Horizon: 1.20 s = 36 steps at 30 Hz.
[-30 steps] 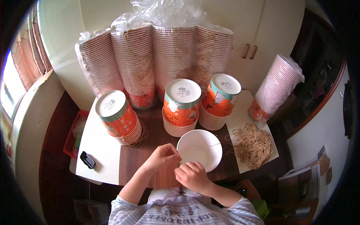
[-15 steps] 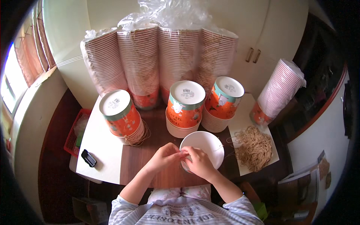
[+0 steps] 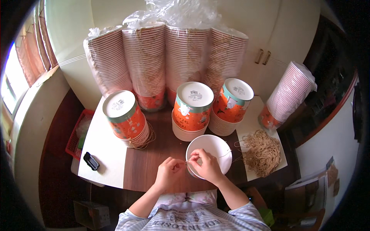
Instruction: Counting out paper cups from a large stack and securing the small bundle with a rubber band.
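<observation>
Hands (image 3: 208, 167) — two; nearest tub (image 3: 212, 144) — one

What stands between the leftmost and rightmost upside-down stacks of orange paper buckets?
In the head view, a third upside-down stack stands between them, closer to the rightmost stack.

Open tub (image 3: 219, 148) at right hand (image 3: 207, 167) is white inside, case (image 3: 91, 161) left of left hand (image 3: 169, 173) black, cord heap (image 3: 264, 152) right of both hands tan, inverted tubs (image 3: 191, 114) beyond them orange with teal bands and white bases, tabletop (image 3: 142, 167) beneath grained brown with white ends.
</observation>
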Each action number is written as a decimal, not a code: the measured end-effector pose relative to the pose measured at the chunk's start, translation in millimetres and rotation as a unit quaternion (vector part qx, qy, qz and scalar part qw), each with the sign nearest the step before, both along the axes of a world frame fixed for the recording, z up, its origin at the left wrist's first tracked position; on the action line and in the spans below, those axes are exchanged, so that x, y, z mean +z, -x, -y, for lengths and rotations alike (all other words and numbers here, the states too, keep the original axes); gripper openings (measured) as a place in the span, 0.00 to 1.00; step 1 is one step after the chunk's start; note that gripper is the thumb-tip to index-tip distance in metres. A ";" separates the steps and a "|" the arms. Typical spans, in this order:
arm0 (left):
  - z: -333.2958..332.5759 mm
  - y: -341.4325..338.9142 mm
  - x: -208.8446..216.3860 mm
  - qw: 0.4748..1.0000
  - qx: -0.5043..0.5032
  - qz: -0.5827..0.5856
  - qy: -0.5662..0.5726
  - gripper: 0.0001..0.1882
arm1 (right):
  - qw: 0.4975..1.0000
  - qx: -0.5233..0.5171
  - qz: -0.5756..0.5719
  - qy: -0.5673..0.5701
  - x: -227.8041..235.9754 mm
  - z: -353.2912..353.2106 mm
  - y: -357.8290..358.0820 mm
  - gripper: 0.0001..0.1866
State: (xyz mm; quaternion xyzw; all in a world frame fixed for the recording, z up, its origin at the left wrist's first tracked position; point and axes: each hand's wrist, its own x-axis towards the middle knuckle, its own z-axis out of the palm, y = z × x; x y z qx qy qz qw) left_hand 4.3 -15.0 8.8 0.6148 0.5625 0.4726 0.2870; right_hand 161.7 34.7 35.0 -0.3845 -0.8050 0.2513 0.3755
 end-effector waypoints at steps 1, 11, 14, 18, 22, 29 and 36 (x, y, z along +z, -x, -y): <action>0.5 -3.4 -1.2 0.999 0.013 -0.042 -0.020 0.07 | 1.000 0.007 -0.006 0.008 -0.1 0.5 0.3 0.13; -5.0 -5.2 -11.1 0.992 0.066 -0.035 -0.098 0.07 | 1.000 0.021 -0.008 0.018 -0.4 0.3 -2.8 0.12; -7.8 -6.5 -15.8 0.994 0.053 0.051 -0.084 0.08 | 1.000 0.019 -0.014 0.021 0.2 0.5 -3.1 0.12; -9.4 -5.7 -13.3 0.995 0.016 0.065 -0.067 0.09 | 1.000 0.023 -0.015 0.013 0.4 0.2 -4.5 0.12; -8.2 -3.6 -15.1 0.995 -0.015 0.092 -0.041 0.08 | 1.000 0.024 -0.011 0.014 0.4 1.0 -4.5 0.12; -6.4 -3.7 -6.7 0.949 -0.060 0.296 0.093 0.07 | 0.999 0.026 -0.018 0.019 -1.8 0.5 -2.5 0.12; -9.8 -4.9 -13.7 0.951 -0.061 0.295 0.066 0.07 | 0.999 0.030 -0.018 0.005 1.1 1.3 -1.6 0.11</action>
